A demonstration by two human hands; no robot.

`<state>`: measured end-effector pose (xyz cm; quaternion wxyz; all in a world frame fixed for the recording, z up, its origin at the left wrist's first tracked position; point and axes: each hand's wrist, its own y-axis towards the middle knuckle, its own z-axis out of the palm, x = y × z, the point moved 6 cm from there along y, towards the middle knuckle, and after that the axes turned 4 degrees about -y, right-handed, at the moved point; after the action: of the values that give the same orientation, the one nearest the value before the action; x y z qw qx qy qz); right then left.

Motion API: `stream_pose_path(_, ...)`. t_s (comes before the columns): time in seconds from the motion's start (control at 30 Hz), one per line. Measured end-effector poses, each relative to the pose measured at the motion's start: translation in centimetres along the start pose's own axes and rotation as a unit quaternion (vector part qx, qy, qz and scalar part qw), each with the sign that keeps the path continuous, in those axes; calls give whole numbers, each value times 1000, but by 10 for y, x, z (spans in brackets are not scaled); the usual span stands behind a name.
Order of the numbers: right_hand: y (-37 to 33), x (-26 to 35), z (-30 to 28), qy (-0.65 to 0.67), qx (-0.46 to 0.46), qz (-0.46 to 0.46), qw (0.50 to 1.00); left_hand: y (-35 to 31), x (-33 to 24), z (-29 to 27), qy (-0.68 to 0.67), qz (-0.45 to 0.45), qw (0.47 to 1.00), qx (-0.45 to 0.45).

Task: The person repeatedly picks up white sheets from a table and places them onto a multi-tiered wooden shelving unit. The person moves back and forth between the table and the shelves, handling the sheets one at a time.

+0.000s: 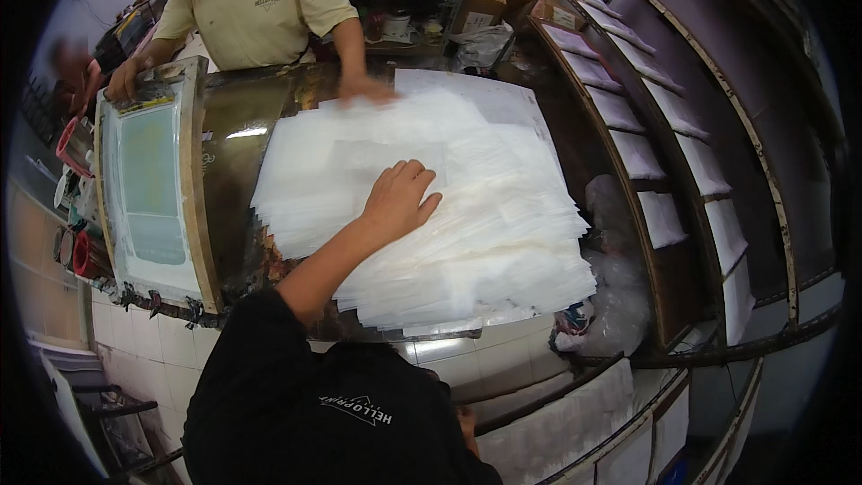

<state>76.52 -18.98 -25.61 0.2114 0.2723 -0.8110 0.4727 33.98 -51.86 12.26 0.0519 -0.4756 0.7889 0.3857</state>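
My left hand lies palm down on a broad, uneven spread of thin white translucent sheets. Its fingers are slightly bent and its thumb is held apart, gripping nothing that shows. A faint rectangular outline shows on the sheets just beyond my fingertips. Only a sliver of skin from my right arm or hand appears at my side, low in the head view, close to a rack; its fingers are mostly hidden. To the left stands a wooden-framed printing screen with greenish mesh, tilted up on the table.
Across the table, a person in a pale yellow shirt holds the screen frame with one hand; their other hand is blurred over the sheets' far edge. Racks with white sheets line the right. Crumpled clear plastic lies beside the table.
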Motion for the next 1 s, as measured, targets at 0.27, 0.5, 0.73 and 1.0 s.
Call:
stream_pose_path(0.27, -26, 6, -4, 48, -12, 30, 998, 24, 56, 95, 53, -77, 982, 164)
stream_pose_path(0.5, 21, -39, -2, 173, -79, 2, 982, 39, 31, 102, 12, 35, 995, 96)
stream_pose_path(0.73, -58, 308, -115, 282, -17, -273, 920, 1, -139, 54, -192, 162, 966, 60)
stream_pose_path(1.0, -97, 400, -173, 85, -127, -393, 907, -56, -256, 76, -252, 335, 898, 130)
